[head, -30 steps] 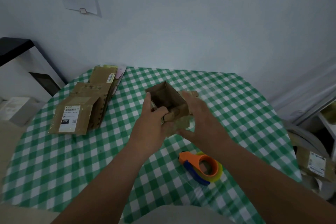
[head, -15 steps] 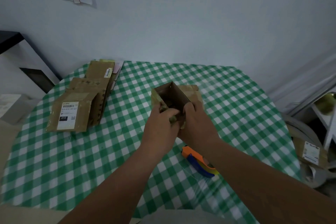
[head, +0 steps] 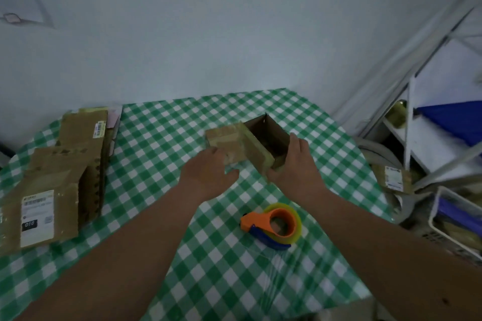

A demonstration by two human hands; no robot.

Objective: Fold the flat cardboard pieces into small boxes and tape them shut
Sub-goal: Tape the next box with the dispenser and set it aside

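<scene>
A small brown cardboard box [head: 258, 147] stands open on the green checked table [head: 161, 154], with one flap folded out flat to its left. My left hand [head: 208, 177] rests on that flap's near end, fingers bent over it. My right hand [head: 294, 164] holds the box's right wall, fingers up along the side. An orange and blue tape dispenser [head: 273, 224] lies on the table just in front of my hands. A pile of flat cardboard pieces [head: 57, 177] with shipping labels lies at the left side of the table.
A white wall stands close behind the table. White shelving [head: 422, 138] and a wire basket [head: 459, 219] crowd the right side, with another labelled cardboard piece [head: 393, 177] beside the table's right edge.
The view swung left and down. The box moved to the right and a flap now lies out flat on its left. My hands have spread apart, one to each side of the box.
</scene>
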